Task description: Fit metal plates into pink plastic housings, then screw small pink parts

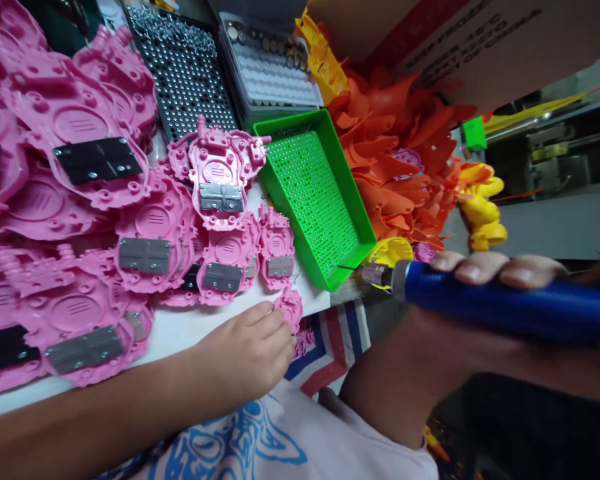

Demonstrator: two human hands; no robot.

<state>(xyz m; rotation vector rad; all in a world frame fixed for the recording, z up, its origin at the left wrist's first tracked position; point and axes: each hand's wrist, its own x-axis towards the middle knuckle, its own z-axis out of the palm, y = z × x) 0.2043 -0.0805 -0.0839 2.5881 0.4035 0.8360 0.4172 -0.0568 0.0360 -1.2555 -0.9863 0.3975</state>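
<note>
My right hand [500, 270] is wrapped round a blue electric screwdriver [480, 303], raised at the right with its thin bit pointing left. The bit tip shows in front of the near corner of a green perforated basket [320, 193]. At the table's near edge my left hand [260, 347] has its fingers closed on a small pink plastic housing [290, 308]; the fingertips are partly hidden. Just beyond it stand several more pink housings [223, 250], with dark or grey screwed-on covers [223, 277].
Pink housings are piled along the left. A black tray of screws [180, 73] and a white tray of round metal pieces [275, 60] lie at the back. Orange plastic parts [395, 147] heap beside the basket, below a cardboard box [460, 47]. Yellow parts [483, 207] lie right.
</note>
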